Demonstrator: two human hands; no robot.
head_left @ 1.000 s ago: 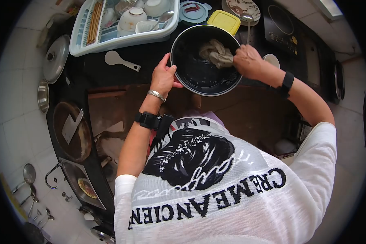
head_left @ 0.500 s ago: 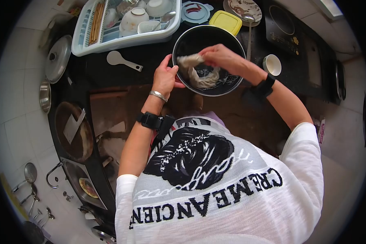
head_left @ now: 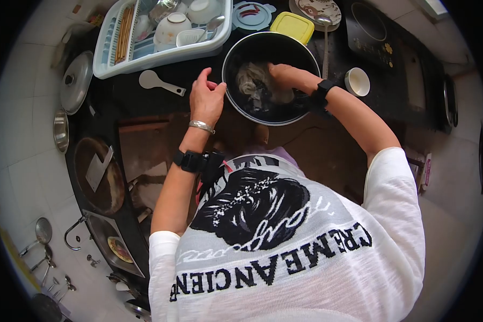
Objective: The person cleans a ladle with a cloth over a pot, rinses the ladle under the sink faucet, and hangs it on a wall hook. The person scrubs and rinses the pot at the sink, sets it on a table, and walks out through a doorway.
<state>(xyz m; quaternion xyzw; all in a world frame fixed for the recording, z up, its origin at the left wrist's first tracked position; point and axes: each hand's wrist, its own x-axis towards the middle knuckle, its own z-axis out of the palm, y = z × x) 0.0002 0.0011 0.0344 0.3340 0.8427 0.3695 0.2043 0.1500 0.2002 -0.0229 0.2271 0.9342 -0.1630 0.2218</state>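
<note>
A dark round pot [head_left: 271, 119] with a pale rim stands at the front edge of the black counter. Inside it lies a crumpled, wet-looking greyish cloth [head_left: 252, 80]. My right hand [head_left: 288, 78] reaches down into the pot at the cloth's right side; its fingertips are hidden, so its grip cannot be made out. Just left of the rim is my left hand [head_left: 206, 97], its fingers apart and holding nothing. A white rice paddle [head_left: 161, 83] lies on the counter to the left of that hand.
Behind the pot are a dish rack [head_left: 145, 61] with bowls and chopsticks, a yellow lid [head_left: 292, 28], a blue lid [head_left: 251, 16] and patterned plates. A white cup [head_left: 357, 82] and an induction cooker [head_left: 367, 27] stand right. A wok [head_left: 112, 188] and sink [head_left: 112, 231] are left.
My left hand has let go of the pot's rim and moved slightly left. My right hand has gone from the pot's right side down into it, and the cloth has shifted left.
</note>
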